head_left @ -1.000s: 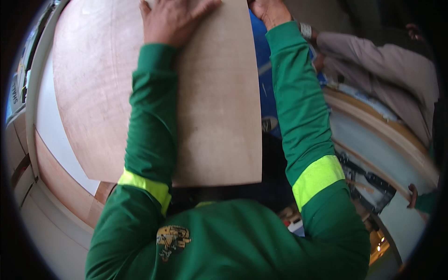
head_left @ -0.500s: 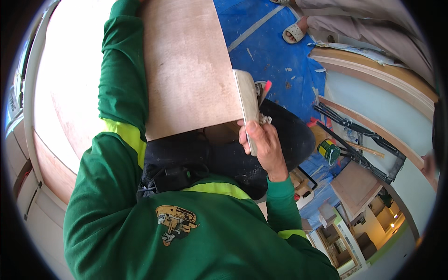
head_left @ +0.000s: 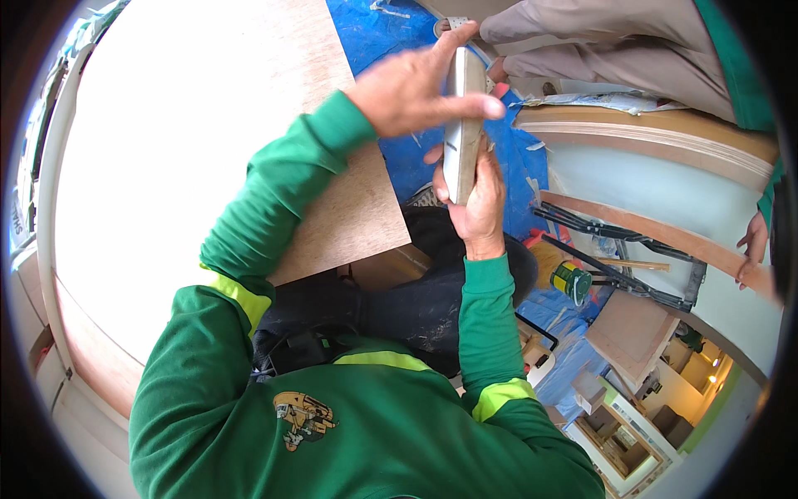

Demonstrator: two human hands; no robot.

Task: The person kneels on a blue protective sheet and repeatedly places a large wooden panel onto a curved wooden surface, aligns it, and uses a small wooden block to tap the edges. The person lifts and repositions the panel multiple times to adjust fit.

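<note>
A long, pale, flat-sided block [head_left: 459, 162] stands nearly upright above the right edge of a plywood sheet [head_left: 353, 212]. My right hand [head_left: 480, 200] is closed around its lower end, thumb and fingers on opposite sides. My left hand [head_left: 403, 91], slightly blurred, is at the upper part of the block. Its thumb stretches across the block's face and its index finger points past the top, the two spread wide. Whether the left hand touches the block I cannot tell.
Blue floor sheeting [head_left: 353, 25] lies beyond the plywood. At the right, another person's legs [head_left: 615, 71] and hand [head_left: 755, 243] show near a long wooden strip [head_left: 640, 226]. Black folding legs [head_left: 615, 279], a green-and-yellow can [head_left: 571, 284] and a brown board [head_left: 629, 337] stand nearby.
My left hand has come off the far part of the plywood and over to the block. My right hand has raised the block away from the sheet's edge. Another person's hand has appeared at right.
</note>
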